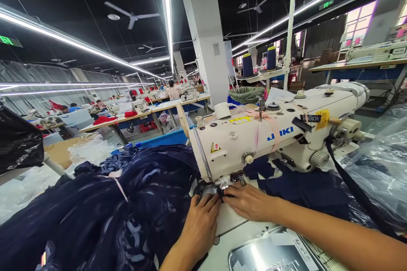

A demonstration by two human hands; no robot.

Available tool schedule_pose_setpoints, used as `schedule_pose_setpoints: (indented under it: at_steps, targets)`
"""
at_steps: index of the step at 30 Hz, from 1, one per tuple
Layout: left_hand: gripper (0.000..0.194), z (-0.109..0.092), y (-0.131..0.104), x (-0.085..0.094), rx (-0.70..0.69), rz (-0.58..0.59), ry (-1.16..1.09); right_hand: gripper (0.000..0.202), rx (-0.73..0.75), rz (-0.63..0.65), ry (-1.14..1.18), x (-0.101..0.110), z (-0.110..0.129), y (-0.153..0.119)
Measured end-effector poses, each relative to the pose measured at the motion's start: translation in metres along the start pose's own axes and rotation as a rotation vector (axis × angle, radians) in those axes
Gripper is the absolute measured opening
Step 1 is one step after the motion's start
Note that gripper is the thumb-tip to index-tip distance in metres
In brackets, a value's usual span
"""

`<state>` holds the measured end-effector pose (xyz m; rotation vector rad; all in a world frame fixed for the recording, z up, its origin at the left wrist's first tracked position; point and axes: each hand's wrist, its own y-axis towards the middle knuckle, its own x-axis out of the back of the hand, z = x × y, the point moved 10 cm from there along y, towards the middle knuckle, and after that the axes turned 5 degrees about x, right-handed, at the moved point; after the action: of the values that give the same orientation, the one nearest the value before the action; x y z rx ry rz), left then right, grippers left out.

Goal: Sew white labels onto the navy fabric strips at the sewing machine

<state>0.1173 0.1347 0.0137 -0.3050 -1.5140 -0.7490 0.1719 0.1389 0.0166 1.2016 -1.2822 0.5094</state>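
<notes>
A white JUKI sewing machine point(235, 135) stands in front of me, its needle area low at the left end of the head. My left hand point(202, 220) is closed, its fingertips pressing dark navy fabric point(199, 188) by the presser foot. Just right of the needle, my right hand point(249, 201) has its fingers bent together at the fabric's edge; its fingertips are partly hidden under the machine head. A large heap of navy garments point(127, 203) spreads on the left of my hands.
Navy cloth pieces point(305, 190) lie under the machine arm. A dark strap point(346, 173) hangs at the right, beside clear plastic bags point(381, 156). Navy thread cones point(271, 58) stand behind the machine. A shiny metal plate point(270, 252) is set in the near tabletop. A black bag point(20, 139) hangs far left.
</notes>
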Motion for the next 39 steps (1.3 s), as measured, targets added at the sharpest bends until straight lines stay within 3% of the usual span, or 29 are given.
schedule_pose_setpoints:
  at_steps: [5, 11, 15, 21, 26, 30, 39]
  targets:
    - [0.051, 0.007, 0.001, -0.004, 0.055, 0.055, -0.013, 0.023, -0.044, 0.014, 0.008, -0.006, -0.004, 0.001]
    - [0.051, 0.013, 0.006, -0.003, 0.079, 0.037, 0.001, 0.029, -0.123, 0.036, 0.107, -0.013, -0.016, -0.003]
    - [0.047, 0.014, 0.009, 0.002, 0.084, -0.043, 0.050, 0.030, -0.166, 0.025, 0.139, -0.012, -0.023, -0.005]
    - [0.022, 0.012, 0.008, 0.010, 0.221, -0.164, 0.291, 0.030, -0.303, 0.015, -0.003, -0.019, -0.037, -0.005]
    - [0.031, 0.020, 0.011, 0.010, 0.330, -0.118, 0.369, 0.032, -0.270, 0.082, -0.052, -0.012, -0.029, -0.001]
    - [0.032, 0.024, 0.018, 0.006, 0.276, -0.061, 0.313, 0.021, -0.180, 0.194, -0.006, -0.005, -0.016, -0.006]
    - [0.033, 0.031, 0.020, -0.002, 0.256, -0.044, 0.248, 0.021, -0.013, 0.066, -0.061, -0.007, -0.009, -0.010]
